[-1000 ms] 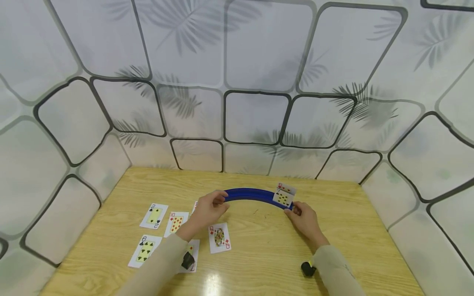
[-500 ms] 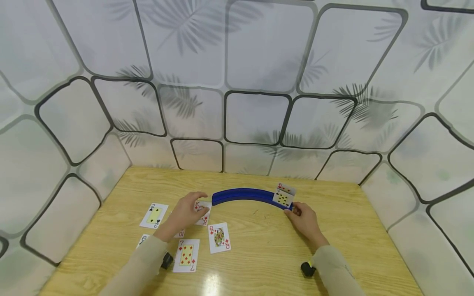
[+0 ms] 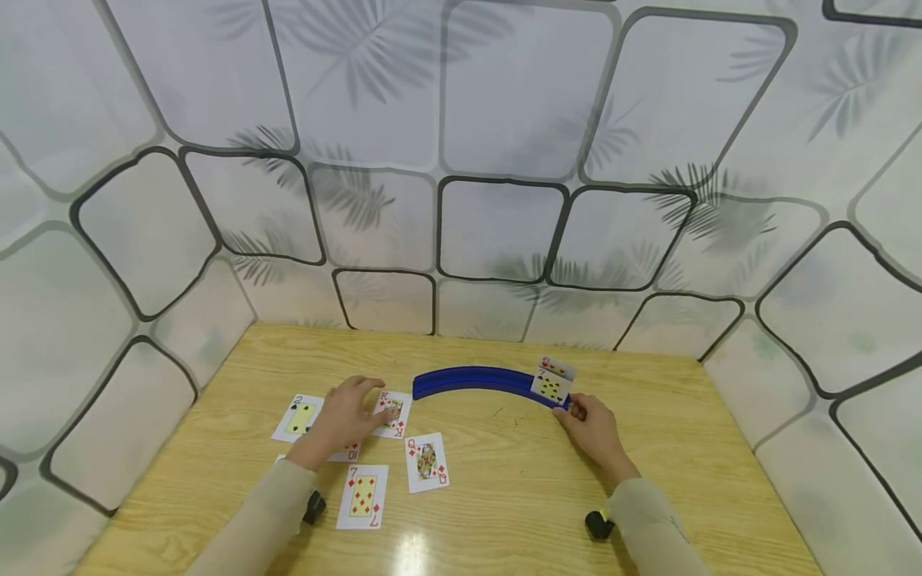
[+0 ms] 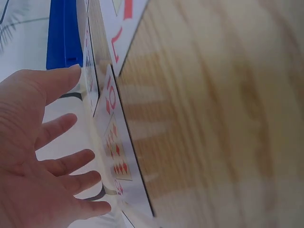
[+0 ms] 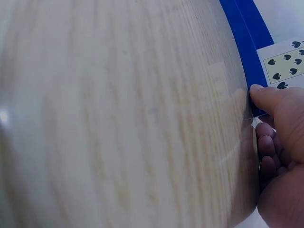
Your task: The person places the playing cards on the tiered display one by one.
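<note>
My right hand (image 3: 593, 432) grips the right end of a curved blue card holder (image 3: 475, 378); in the right wrist view the thumb lies on the blue holder (image 5: 241, 38). A seven of spades (image 3: 551, 386) stands in the holder, with a red-marked card (image 3: 557, 367) behind it. My left hand (image 3: 344, 416) hovers over the cards at the left, fingers spread and holding nothing, beside the king of diamonds (image 3: 398, 404). In the left wrist view the open left hand (image 4: 42, 156) is close to the ten of diamonds (image 4: 124, 156), which it partly covers in the head view.
A two of spades (image 3: 297, 416) lies at the left. The seven of diamonds (image 3: 362, 498) and queen of diamonds (image 3: 426, 462) lie nearer the front of the wooden table (image 3: 519, 496). Another card is mostly hidden under the left arm. Patterned panels surround the table.
My left hand has let go of the holder's left end and moved left over the cards, uncovering the king and the seven of diamonds. The right hand has stayed in place.
</note>
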Demonstrator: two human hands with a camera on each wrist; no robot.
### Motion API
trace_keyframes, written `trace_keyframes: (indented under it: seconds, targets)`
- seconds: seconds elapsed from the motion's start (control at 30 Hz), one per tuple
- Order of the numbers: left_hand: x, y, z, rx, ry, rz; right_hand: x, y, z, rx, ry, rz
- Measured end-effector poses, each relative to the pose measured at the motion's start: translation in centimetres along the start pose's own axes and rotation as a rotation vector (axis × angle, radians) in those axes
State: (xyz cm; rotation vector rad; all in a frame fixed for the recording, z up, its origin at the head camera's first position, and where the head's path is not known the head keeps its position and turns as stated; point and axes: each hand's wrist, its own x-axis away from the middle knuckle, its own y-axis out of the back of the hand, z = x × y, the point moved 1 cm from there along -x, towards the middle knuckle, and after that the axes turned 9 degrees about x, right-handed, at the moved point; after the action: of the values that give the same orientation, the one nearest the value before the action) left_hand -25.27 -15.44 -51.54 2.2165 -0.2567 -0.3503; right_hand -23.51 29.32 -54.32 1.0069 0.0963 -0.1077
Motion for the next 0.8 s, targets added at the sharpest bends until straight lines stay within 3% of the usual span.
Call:
trace_keyframes:
  seconds: [0.3,0.8]
  targets:
    - [0.10,-0.08,0.60,-0.063,0.041,0.027,0.04,0.04,0.17,0.006,0.000,0.002]
    - [0.09,-0.13,0.68,-0.045,0.059,0.057,-0.02,-0.04,0.08,0.007,-0.012,0.004]
